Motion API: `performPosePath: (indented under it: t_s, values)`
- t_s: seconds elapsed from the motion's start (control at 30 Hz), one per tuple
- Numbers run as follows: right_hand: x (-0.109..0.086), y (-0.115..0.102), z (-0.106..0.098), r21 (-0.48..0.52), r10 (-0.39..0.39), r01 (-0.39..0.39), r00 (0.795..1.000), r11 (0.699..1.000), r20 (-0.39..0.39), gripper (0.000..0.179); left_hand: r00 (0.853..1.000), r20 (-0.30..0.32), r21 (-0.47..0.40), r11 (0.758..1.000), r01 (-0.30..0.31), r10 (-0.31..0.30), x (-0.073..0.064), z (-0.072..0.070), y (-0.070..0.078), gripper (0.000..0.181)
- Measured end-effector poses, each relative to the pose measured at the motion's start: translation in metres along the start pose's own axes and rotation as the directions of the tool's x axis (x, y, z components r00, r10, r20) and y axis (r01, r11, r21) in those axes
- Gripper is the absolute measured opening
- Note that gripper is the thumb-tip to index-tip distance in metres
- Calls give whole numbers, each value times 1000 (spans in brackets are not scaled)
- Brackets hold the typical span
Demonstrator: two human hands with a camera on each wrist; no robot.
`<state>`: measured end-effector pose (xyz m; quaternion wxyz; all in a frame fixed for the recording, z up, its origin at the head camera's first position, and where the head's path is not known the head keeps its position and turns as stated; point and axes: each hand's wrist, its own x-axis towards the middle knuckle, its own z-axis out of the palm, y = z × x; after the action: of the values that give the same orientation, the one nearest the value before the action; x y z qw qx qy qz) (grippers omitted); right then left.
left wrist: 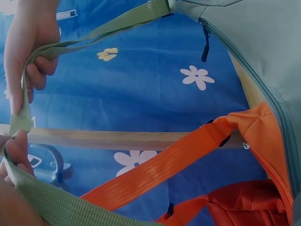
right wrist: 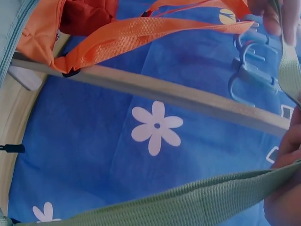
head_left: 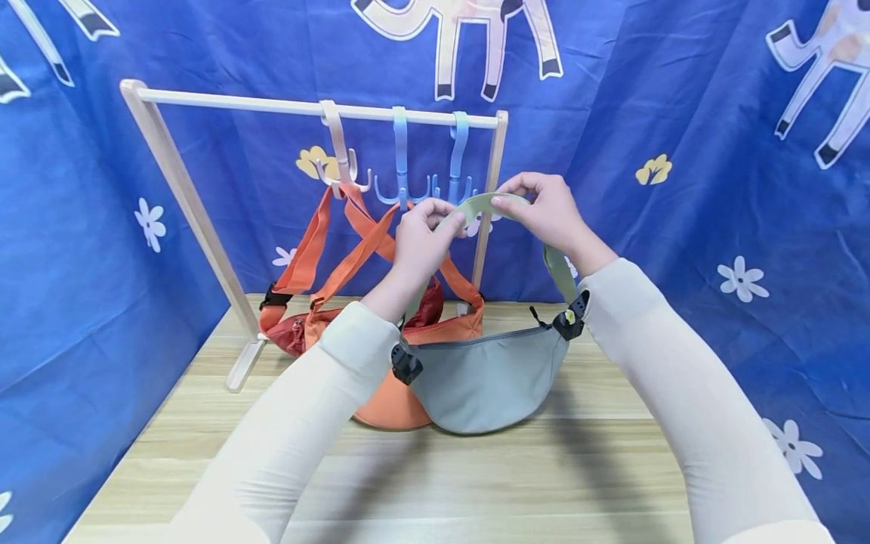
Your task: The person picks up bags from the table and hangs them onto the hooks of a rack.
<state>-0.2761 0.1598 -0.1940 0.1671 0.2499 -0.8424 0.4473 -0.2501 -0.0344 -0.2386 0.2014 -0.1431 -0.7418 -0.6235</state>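
A grey-green waist bag [head_left: 489, 381] hangs just in front of the rack by its green strap [head_left: 484, 202]. My left hand [head_left: 424, 238] pinches the strap on one side, and my right hand [head_left: 547, 211] pinches it a short way to the right. Between them the strap arches up near the rightmost blue hook [head_left: 457, 155]. In the left wrist view the strap [left wrist: 136, 18] runs from the right hand [left wrist: 30, 52] to the bag [left wrist: 263, 42]. Seen from the right wrist, the strap [right wrist: 197, 200] stretches below the right hand [right wrist: 287, 188].
A wooden rack [head_left: 183, 204] stands on the table [head_left: 516, 483]. An orange waist bag [head_left: 390, 397] hangs from the middle blue hook [head_left: 401, 151], and a red bag [head_left: 288, 334] with an orange strap hangs from the pink hook [head_left: 337, 143]. A blue patterned curtain [head_left: 680, 211] surrounds the table.
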Motion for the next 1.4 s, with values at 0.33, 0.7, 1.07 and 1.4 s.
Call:
performPosePath:
  t_s: [0.33,0.7,1.07,1.4]
  values:
    - [11,-9,18,3,-11,12,983,1000,-185,22,998,-69,-6,1000,11,-11,13,-3,5,17]
    - [20,-11,32,-8,23,-27,953,1000,-302,20,995,-98,1,1000,8,-8,22,-2,7,18]
    - [20,-7,39,-76,93,-123,942,989,-322,20,995,-93,69,997,37,-30,22,1,3,18]
    - [15,3,45,-79,103,-134,942,988,-321,21,994,-90,140,988,72,-60,21,2,-6,21]
